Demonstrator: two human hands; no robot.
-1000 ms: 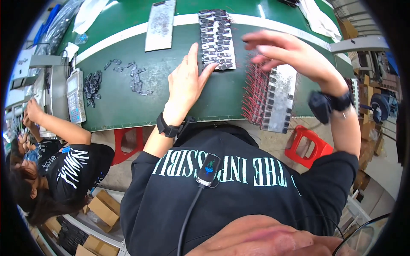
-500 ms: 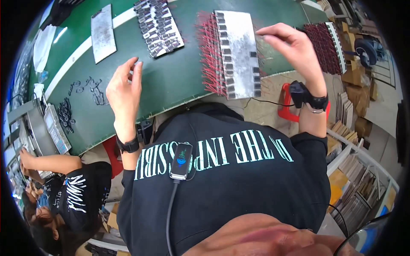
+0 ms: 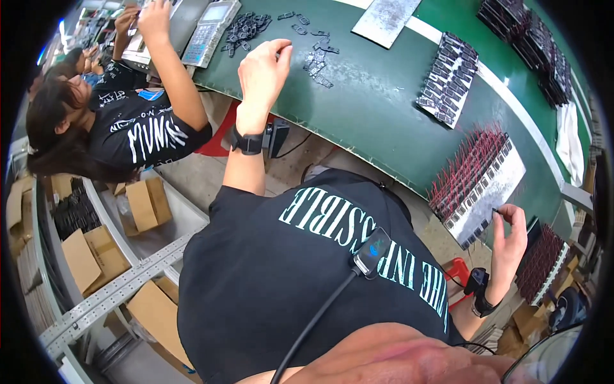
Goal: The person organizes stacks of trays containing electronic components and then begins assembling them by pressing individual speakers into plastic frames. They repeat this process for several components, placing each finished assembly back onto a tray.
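My left hand (image 3: 263,73) is over the near edge of the green table, close to a pile of small black parts (image 3: 248,29). Its thumb and forefinger are nearly together; whatever they hold, if anything, I cannot make out. Several scattered black parts (image 3: 320,62) lie just right of it. My right hand (image 3: 510,246) pinches a small dark piece (image 3: 494,210) at the fingertips, by a grey metal plate (image 3: 495,195). Black blocks line that plate, and thin red wires (image 3: 464,160) stick out from its left side.
Another plate full of black parts (image 3: 451,80) lies farther back, with a bare metal plate (image 3: 385,19) to its left. Stacked dark trays (image 3: 531,45) stand at the far right. A co-worker (image 3: 147,121) sits at left beside a keypad device (image 3: 213,29).
The view has turned left, so the table appears farther right. My left hand has moved left toward the black pile, its fingertips closer together. My right hand remains beside the wired plate.
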